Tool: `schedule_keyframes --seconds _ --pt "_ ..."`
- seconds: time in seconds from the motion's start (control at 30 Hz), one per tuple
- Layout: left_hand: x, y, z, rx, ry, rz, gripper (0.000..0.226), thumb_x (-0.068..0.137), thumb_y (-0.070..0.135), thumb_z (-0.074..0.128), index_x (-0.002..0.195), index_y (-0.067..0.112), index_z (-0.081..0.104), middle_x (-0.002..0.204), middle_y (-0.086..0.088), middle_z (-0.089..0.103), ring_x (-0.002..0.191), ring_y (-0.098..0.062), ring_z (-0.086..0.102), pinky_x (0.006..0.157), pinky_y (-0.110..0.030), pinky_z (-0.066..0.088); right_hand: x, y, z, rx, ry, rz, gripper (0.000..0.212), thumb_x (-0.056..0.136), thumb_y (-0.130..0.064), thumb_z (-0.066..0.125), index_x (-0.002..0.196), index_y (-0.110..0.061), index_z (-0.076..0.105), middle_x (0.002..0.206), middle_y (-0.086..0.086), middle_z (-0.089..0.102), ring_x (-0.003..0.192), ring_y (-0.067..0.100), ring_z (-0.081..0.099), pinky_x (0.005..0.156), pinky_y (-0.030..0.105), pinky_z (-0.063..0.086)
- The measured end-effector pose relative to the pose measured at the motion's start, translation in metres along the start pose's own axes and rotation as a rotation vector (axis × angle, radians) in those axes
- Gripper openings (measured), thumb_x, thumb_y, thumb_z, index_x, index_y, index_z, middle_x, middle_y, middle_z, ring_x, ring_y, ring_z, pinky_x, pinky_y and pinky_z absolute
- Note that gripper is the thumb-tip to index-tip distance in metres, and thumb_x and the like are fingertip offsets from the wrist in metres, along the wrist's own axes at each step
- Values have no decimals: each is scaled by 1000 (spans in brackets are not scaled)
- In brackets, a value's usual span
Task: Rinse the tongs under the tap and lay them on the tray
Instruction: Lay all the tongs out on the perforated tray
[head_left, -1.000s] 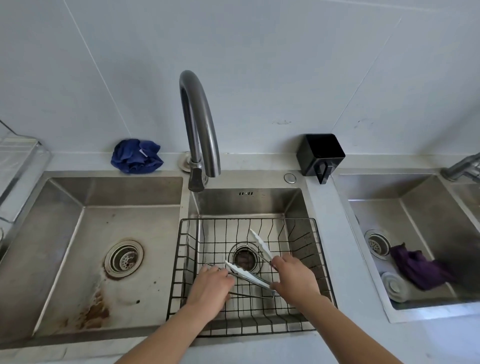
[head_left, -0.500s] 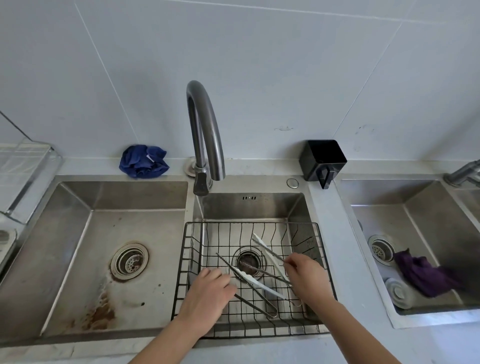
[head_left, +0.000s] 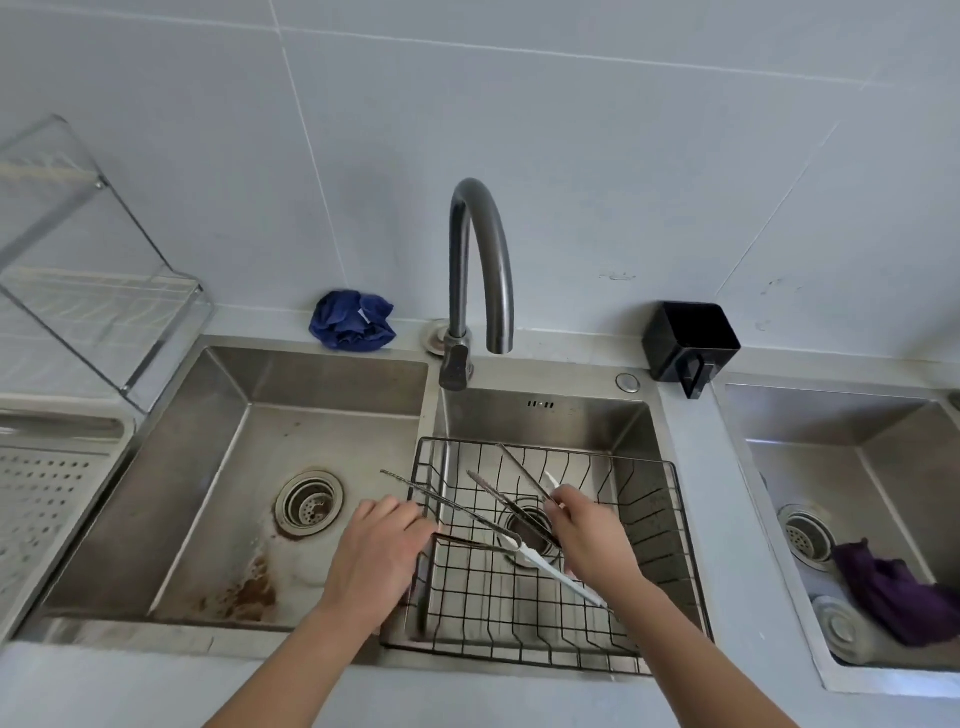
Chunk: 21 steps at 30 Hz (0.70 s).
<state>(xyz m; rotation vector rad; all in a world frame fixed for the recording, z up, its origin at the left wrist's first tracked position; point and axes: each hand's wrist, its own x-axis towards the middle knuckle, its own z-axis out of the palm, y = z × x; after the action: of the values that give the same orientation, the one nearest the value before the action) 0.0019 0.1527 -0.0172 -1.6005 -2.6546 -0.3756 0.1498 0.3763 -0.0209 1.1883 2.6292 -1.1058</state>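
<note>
My left hand (head_left: 376, 553) is closed on thin metal tongs (head_left: 457, 512) at the left rim of the black wire basket (head_left: 670, 519). One of their tips juts out over the left sink bowl. My right hand (head_left: 589, 535) grips steel tongs (head_left: 519, 480) over the basket, their serrated tips pointing toward the back wall. White tongs (head_left: 563, 578) lie in the basket, partly hidden under my right hand. The curved tap (head_left: 483, 249) stands behind the basket with no water running. A perforated tray (head_left: 47, 499) sits at the far left.
The left sink bowl (head_left: 218, 467) has rust stains near its drain. A blue cloth (head_left: 353, 319) and a black holder (head_left: 691, 340) sit on the back ledge. A clear rack (head_left: 78, 270) stands above the tray. The right sink holds a purple cloth (head_left: 893, 587).
My left hand has moved left with the thin tongs, so one tip now hangs over the left bowl. My right hand has raised the steel tongs. The view has tilted and shifted.
</note>
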Motion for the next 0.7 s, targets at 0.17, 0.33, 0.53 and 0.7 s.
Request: schedule_keyframes --seconds 0.17,0.33,0.53,0.7 --pt "-16 -31 -25 47 57 -93 46 52 -5 89 89 21 77 80 7 68 75 -20 61 66 -34 49 -5 -37 10 95 -93 -58 50 90 -74 54 113 -31 63 90 -7 70 80 13 66 75 38 59" --pt "-46 -84 -51 61 134 -131 40 55 -4 88 84 21 76 81 5 69 76 -23 63 65 -34 47 -16 -89 32 -12 -124 -142 73 71 -80 67 129 -36 57 85 -12 67 75 3 65 59 21 46" --pt "-104 -158 -91 103 160 -174 44 57 -5 84 91 22 78 83 6 70 77 -23 63 66 -35 48 -30 -167 81 2 -66 -184 79 80 -70 70 143 -26 54 108 -6 68 89 13 64 82 34 58" --pt "-155 -219 -125 134 196 -211 45 53 -10 84 85 21 76 79 6 69 74 -23 62 66 -35 47 -44 -240 124 37 -44 -205 77 79 -71 72 139 -27 56 97 -5 71 86 19 72 80 41 62"
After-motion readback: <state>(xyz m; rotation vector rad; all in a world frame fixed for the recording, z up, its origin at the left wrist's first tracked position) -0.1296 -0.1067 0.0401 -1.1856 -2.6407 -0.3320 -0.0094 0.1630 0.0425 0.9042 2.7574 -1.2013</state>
